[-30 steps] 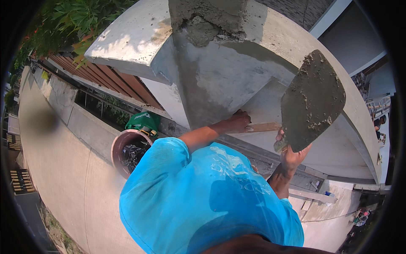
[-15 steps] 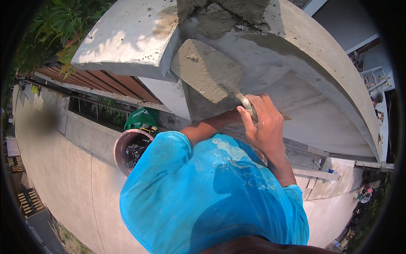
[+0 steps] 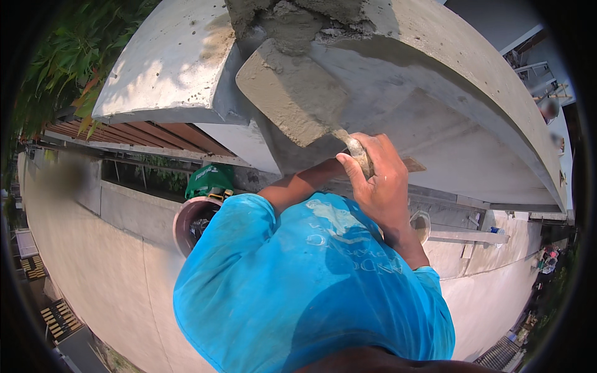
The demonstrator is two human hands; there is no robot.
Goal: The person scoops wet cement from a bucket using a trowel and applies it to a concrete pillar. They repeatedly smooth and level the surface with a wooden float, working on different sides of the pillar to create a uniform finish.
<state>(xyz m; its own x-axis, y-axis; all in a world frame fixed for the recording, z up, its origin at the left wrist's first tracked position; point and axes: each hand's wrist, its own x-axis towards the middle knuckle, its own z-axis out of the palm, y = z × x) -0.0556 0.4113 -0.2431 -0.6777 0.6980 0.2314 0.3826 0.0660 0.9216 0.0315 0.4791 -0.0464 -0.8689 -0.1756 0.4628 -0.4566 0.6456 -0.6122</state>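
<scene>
My right hand (image 3: 382,177): wrapped round the handle of the trowel (image 3: 292,93), thumb on the near side, probably for fine control of the blade's tilt. Trowel: mortar-smeared, held up before the concrete face, upper edge at the rough mortar (image 3: 290,25); contact uncertain. My left hand: hidden behind the right, state I cannot tell. Wooden strip (image 3: 413,165): jutting past my right hand, support unseen. Bucket (image 3: 183,227): low on my left, presumably for easy reach.
</scene>
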